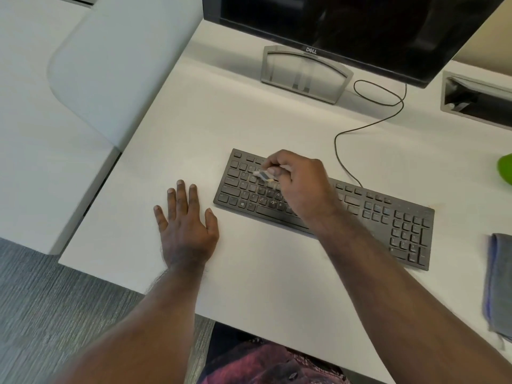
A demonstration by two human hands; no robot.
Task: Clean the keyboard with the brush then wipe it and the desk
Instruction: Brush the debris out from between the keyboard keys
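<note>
1. Right hand (300,184) sits centre frame over the left half of the keyboard (327,209); its grip is clamped on a small pale brush (262,175), pinched between thumb and fingertips.
2. Brush is blurred; its tip points to the left of the frame and sits at the upper-left key rows. Cannot tell whether bristles touch the keys.
3. Keyboard: black, wired, lies diagonally on the white counter (249,120), left end mid-frame, numpad end lower toward the right edge. The right forearm crosses its front edge.
4. Left hand (185,225) lies flat on the counter just left of the keyboard, palm down, fingers straight and spread, holding nothing. Thumb is near the keyboard's lower-left corner, apart from it.
5. Grey folded cloth (498,284) lies on the counter at the right edge of the frame, lower right, well apart from both hands and partly cut off.
6. Keyboard cable (360,128) runs from the keyboard's back edge up toward the monitor (360,23), looping near the monitor stand (304,74) at top centre.
7. Green object (505,169) is at the right edge, mostly cut off; cannot tell what it is.
8. Cable tray opening (476,98) is set in the counter at upper right.
9. Grey carpet floor (55,300) shows at lower left.
</note>
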